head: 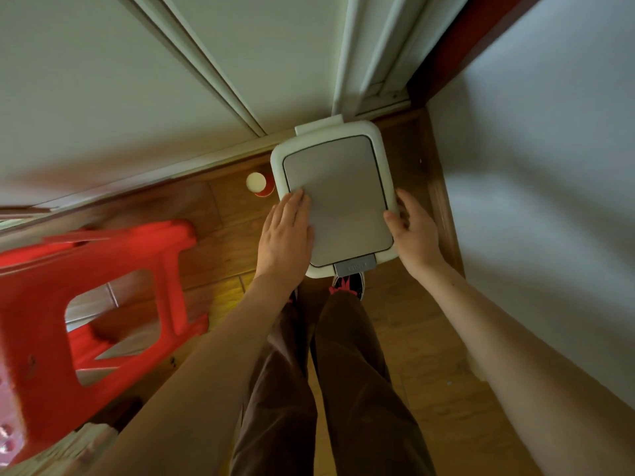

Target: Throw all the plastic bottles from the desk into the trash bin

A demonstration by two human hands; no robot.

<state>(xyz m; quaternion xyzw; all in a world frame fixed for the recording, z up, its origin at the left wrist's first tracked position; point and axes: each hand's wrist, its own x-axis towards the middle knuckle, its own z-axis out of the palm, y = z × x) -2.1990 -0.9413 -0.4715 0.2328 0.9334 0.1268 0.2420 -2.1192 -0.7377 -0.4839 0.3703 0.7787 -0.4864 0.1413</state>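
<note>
A white trash bin (369,130) with a closed grey lid (338,194) stands on the wooden floor against the wall, right below me. My left hand (287,231) lies flat over the bin's left edge, fingers together on the lid. At the bin's right rim my right hand (414,228) curls around the edge, thumb on the lid. A grey pedal (354,264) juts out at the bin's near side, above my shoe (350,283). No plastic bottle and no desk are in view.
A red cup (259,183) with a white top stands on the floor just left of the bin. A red plastic stool (86,304) fills the left side. A white wall (549,201) bounds the right, a door frame (350,46) the back.
</note>
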